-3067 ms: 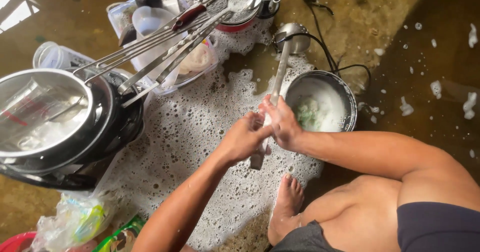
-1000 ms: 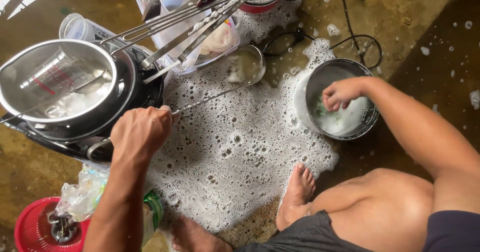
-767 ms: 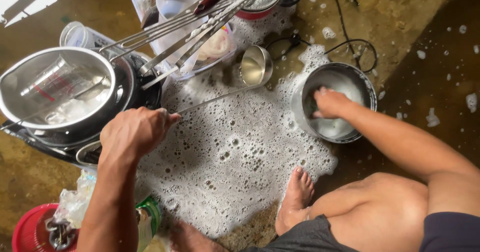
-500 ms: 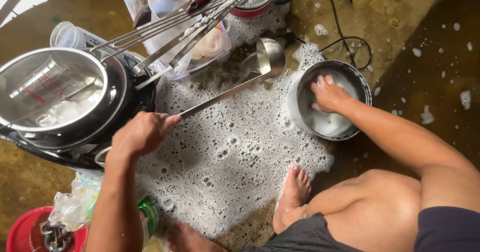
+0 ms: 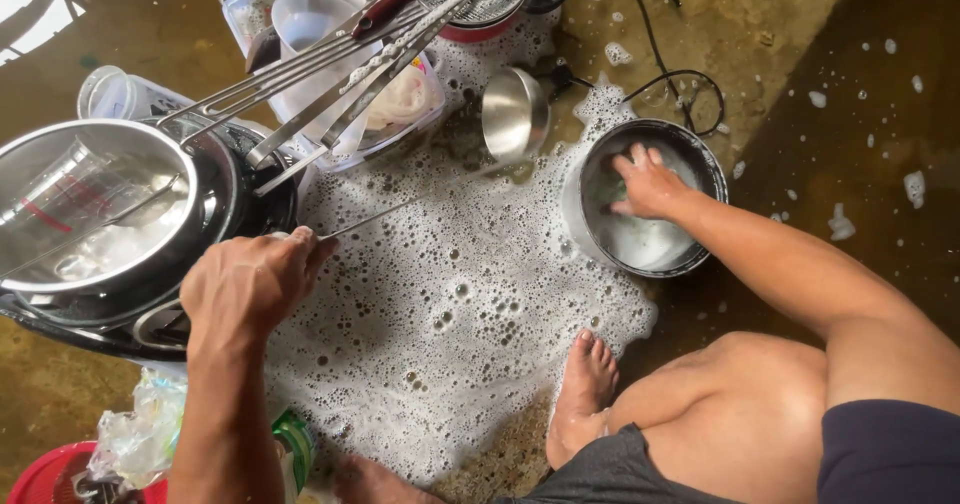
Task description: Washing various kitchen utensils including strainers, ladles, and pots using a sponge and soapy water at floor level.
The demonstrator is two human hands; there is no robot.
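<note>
1. the left hand [image 5: 250, 289] was closed around the end of a long metal ladle [image 5: 515, 114], fingers clamped on the thin handle. the ladle's bowl hung over the foam near the top of the soapy patch. held so far from its heavy end with wet, soapy fingers, the handle could easily have twisted or slipped, and the bowl could have dropped onto the floor.

2. the right hand [image 5: 648, 179] was down inside the small steel pot [image 5: 645, 199], fingers curled on something green and pale, likely a scrub pad, though the grip itself could not be told for sure. the pot stood free on the wet floor, so a hard push might have made it skid or tip and spill its suds.

3. soapy foam [image 5: 440, 304] spread across the floor between both hands, and the bare foot [image 5: 585, 394] stood at its edge. a shift of weight there looked like a slipping risk.

4. a black cord [image 5: 680, 74] lay on the wet floor just behind the pot, touched by suds. water reaching its end would have been a hazard.

5. the washed utensils [image 5: 330, 74] leaned across a plastic tub [image 5: 400, 104] and the big steel bowl [image 5: 90, 204]. a swing of the ladle could have knocked them down.
</note>
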